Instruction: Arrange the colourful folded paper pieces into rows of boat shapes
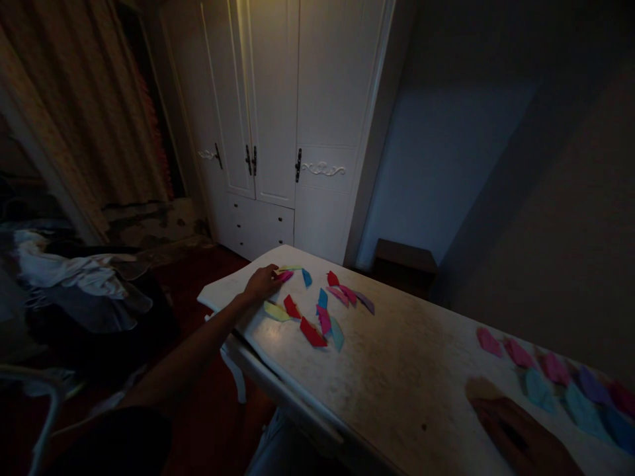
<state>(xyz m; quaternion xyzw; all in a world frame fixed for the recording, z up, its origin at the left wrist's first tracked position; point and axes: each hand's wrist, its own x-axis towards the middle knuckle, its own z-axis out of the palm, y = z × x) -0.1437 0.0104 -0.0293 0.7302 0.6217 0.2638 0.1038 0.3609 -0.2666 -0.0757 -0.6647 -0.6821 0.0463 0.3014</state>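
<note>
At the far left end of the table, my left hand (262, 283) has its fingers closed at a pink folded paper piece (284, 276). A pale yellow paper piece (290, 268) and a blue one (307, 277) lie beside it. Nearer me are a red boat-shaped paper piece (312, 333), a yellow-green one (276, 311) and a pale teal one (337, 334). My right hand (520, 430) rests low over the table's right part with fingers drawn together. A dark shape shows within it, too dim to name. Close by lies a light blue paper piece (538, 390).
The pale table (387, 377) runs from left to lower right. More folded papers, including a pink one (489, 342), stand in rows at its right end. Behind are a white wardrobe (327, 92) and a dark low box (404, 258). Cloth (74, 271) is heaped at left.
</note>
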